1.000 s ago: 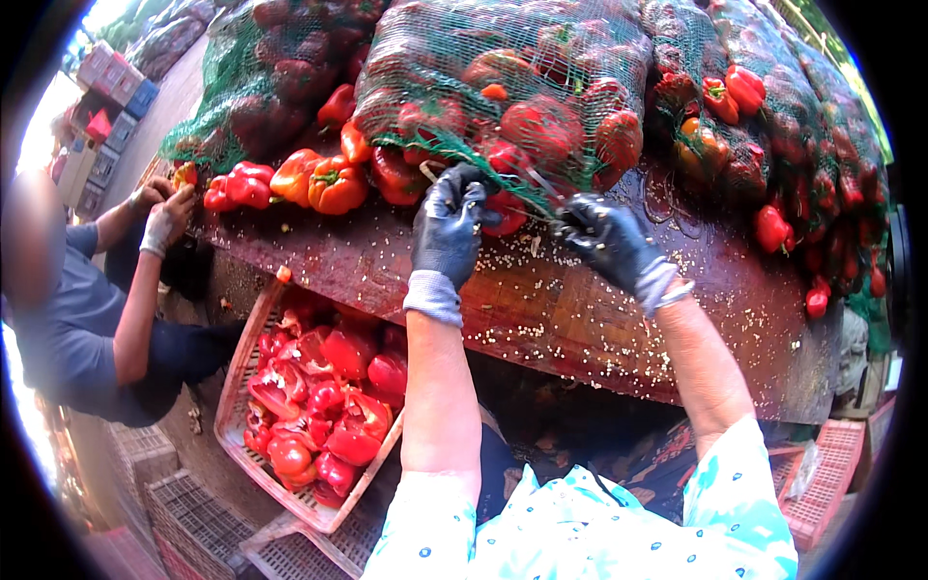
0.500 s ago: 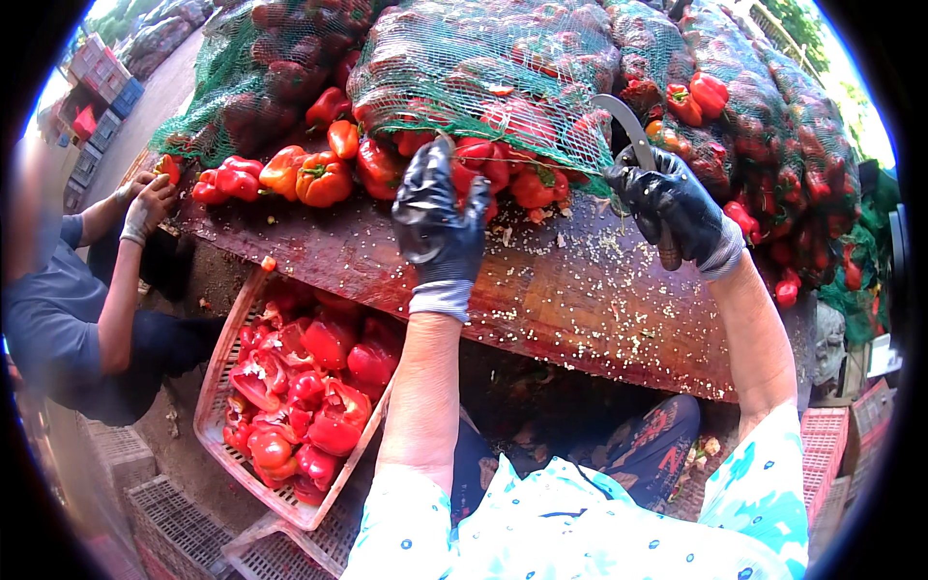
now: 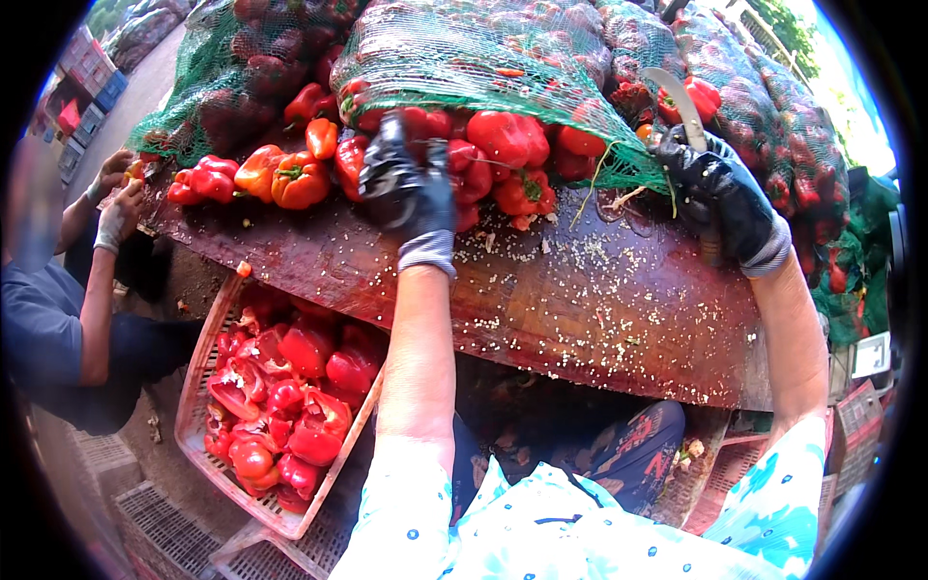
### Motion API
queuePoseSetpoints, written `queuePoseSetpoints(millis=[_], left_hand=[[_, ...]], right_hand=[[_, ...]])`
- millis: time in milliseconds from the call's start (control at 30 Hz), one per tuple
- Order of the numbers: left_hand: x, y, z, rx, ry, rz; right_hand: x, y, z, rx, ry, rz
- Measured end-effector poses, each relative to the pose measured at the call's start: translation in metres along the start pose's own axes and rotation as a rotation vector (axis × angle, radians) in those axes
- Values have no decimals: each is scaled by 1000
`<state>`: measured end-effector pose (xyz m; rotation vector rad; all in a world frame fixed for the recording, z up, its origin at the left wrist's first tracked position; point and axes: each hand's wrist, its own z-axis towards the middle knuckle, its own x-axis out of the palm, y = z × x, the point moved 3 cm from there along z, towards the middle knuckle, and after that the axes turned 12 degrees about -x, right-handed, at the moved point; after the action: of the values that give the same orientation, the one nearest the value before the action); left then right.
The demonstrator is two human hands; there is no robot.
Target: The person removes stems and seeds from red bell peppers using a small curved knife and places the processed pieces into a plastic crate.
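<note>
My right hand, in a black glove, grips a knife with a curved blade pointing up and away. Beside that hand, the edge of a green net bag is drawn taut; whether my fingers also pinch the net I cannot tell. My left hand, gloved in black too, is at the bag's mouth over red bell peppers. Its fingers are smeared by motion. An orange-red bell pepper lies left of it with others on the wet, seed-strewn board.
A plastic crate of cut red peppers stands below the board, left of my forearm. More stuffed net bags are heaped along the far side. At the left, a co-worker's hands hold a small orange-red piece. Other crates lie at lower left.
My right hand with the knife has moved right, and the net's edge is stretched farther right, uncovering more red peppers. My left hand has shifted slightly left and up. The whole view has shifted a little.
</note>
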<state>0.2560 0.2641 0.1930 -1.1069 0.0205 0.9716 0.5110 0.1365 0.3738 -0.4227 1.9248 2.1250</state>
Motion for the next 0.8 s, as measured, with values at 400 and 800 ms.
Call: queuePoseSetpoints(millis=[400, 800], left_hand=[[54, 117, 7, -652, 549, -337], [-42, 49, -44, -164, 1113, -1124]], right_hand=[[8, 0, -10, 28, -83, 65], [18, -65, -22, 136, -81, 368]])
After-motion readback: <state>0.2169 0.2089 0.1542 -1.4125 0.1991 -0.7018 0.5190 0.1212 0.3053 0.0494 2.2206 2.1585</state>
